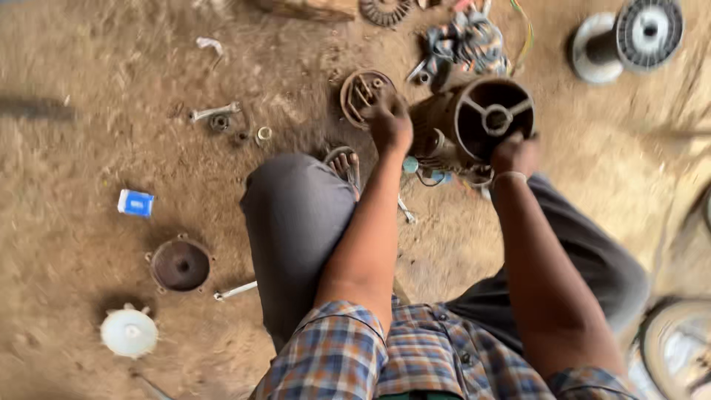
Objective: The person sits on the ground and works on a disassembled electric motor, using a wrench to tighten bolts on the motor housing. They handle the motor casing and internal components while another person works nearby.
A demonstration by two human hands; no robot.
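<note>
Rusty brown cylindrical metal motor housing (474, 122) lies on its side on the dirt floor (89, 170), open round end w/ spoked hub facing the camera, just in front of the seated person's knees. Right hand (515, 153) closed around the housing's lower right rim, fingers clamped on the edge. Left hand (389, 124) sits at the housing's left side, fingers curled; looks to press on the casing but can't tell if it grips anything, blur. Small teal part (411, 164) and loose wires right under the housing.

Just left of left hand: rusty round end cover w/ bolts inside (364, 92), on the floor, touching or nearly touching the fingertips. Behind housing: crumpled multicolour cloth rag (470, 41). Top right, well apart: grey plastic spool w/ white core (629, 37).

Person: grey trousers (296, 222), plaid shirt (385, 355), sandalled foot (344, 164) near left hand.

Left part of floor, well apart from hands: silver metal wrench-like tool (215, 112), small ring (264, 134), blue-white small box (135, 202), dark rusty round flange plate (180, 264), silver bolt (235, 290) beside it, white plastic fan impeller (129, 332).
</note>
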